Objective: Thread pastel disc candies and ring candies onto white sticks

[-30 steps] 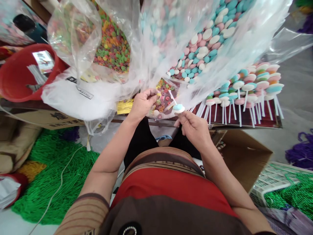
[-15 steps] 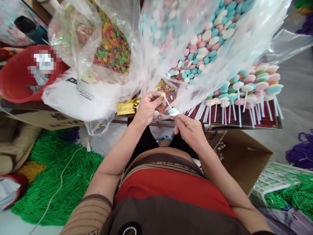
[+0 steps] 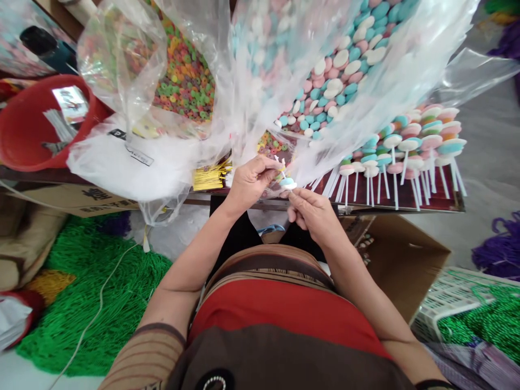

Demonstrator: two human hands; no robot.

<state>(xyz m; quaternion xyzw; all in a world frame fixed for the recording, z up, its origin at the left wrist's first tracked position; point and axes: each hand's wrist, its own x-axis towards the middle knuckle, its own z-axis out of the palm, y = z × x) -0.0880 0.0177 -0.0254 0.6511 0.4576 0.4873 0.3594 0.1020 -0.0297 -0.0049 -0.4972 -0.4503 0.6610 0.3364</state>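
Observation:
My right hand (image 3: pixel 312 212) is closed in a pinch on the lower end of a thin white stick, just under its threaded pieces. A white oval piece and a light blue oval piece (image 3: pixel 286 181) sit stacked on this stick. From the left, my left hand (image 3: pixel 252 183) pinches a small yellow ring (image 3: pixel 281 176) around the stick, just above the blue piece. The stick's white tip pokes out above my left fingers. Behind my hands lie small coloured rings (image 3: pixel 271 143) in clear plastic on the table.
Finished-looking sticks with stacked pastel pieces (image 3: pixel 410 146) lie along the table's right edge. Large clear bags hold pastel ovals (image 3: pixel 325 103) and coloured rings (image 3: pixel 187 92). Yellow ties (image 3: pixel 209 177), a red bucket (image 3: pixel 38 157), an open carton (image 3: pixel 402 260) and green bead strings (image 3: pixel 93 303) surround me.
My left hand has slid the yellow ring down from the stick's upper end to close above the blue piece. My right hand has stayed nearly in place, still pinching the stick.

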